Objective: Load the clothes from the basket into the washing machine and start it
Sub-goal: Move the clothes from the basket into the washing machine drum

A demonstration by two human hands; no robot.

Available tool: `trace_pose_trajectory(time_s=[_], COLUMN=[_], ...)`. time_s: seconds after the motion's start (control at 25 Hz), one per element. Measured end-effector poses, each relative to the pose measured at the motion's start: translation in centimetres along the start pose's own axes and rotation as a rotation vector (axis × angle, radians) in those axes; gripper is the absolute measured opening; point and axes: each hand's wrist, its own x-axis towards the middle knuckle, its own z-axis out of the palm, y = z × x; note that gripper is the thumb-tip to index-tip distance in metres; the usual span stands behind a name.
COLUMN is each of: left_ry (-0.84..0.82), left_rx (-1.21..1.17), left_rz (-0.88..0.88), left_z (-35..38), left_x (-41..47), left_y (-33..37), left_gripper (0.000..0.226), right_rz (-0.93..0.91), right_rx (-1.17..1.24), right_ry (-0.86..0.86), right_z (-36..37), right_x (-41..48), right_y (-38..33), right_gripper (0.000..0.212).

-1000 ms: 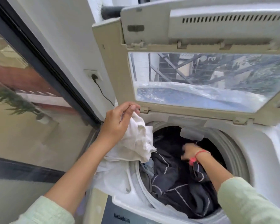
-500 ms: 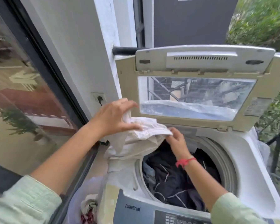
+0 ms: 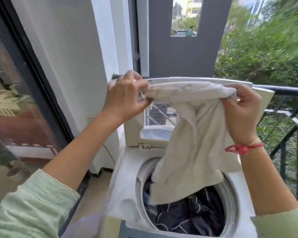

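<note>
The fingers point(image 3: 138, 86) of the left hand point(image 3: 126, 100) are curled tight around one bunched end of a cream-white garment point(image 3: 193, 140). The fingers point(image 3: 237, 98) of the right hand point(image 3: 243, 114) pinch the other end, so the top edge of the cloth is stretched level between them. Both hands are raised in front of the upright lid point(image 3: 133, 129) of a top-loading washing machine point(image 3: 124, 184). The rest of the garment hangs loose from that edge, its lower hem dangling over the open drum. Inside the drum lies a heap of dark clothes point(image 3: 187, 215) with thin white stripes. Whether the hem touches the heap cannot be told. A red thread bracelet point(image 3: 242, 148) circles the right wrist, and pale green sleeves point(image 3: 33, 206) cover both arms from about the elbow back. To the left of the machine stand a white wall point(image 3: 67, 48) and a dark-framed glass door point(image 3: 15, 103). Behind and to the right runs a black metal railing point(image 3: 292, 95), with blurred green bushes point(image 3: 265, 48) beyond it.
</note>
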Motion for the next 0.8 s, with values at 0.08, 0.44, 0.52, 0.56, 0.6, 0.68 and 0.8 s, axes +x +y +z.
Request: trace_pose_trajectory(time_s=[0.08,0.44,0.52,0.56,0.6,0.68,0.8], left_ry=[-0.052,-0.924,-0.848,-0.833,-0.837,-0.906,-1.145], left_rx=[0.205,-0.342,-0.471,-0.542,-0.619,-0.639,-0.320], left_rz=[0.032,0.126,0.118,0.073,0.013,-0.042,0.071], left_z=[0.0,6.7,7.4,7.8,7.9,8.3,8.6], left_x=[1.3,-1.6,-2.6,-3.4,-4.5,-6.8,-9.5], left_y=[1.4,1.3,1.0,0.7,0.5,-0.2,-0.2], left_gripper=[0.024,0.037,0.021,0.014,0.009,0.025,0.050], right_rz=[-0.083,0.299,0.015,0.017,0.163,0.630,0.786], right_rx=[-0.226,-1.274,-1.139,-0.968,-0.743,-0.416,-0.522], right_ry=[-0.047,-0.921,-0.568,-0.466,-0.468,-0.801,-1.528], right_z=[-1.9,-8.8,-9.4,-9.5,-9.6,-9.8,-9.9], right_x=[0.8,-1.3,-3.1,-4.2,-5.1,-6.8,-7.6], right_y=[-0.8,2.3,3.6,4.1,4.5,4.7,4.7], right_gripper=[0.015,0.016,0.014,0.022,0.027,0.030,0.044])
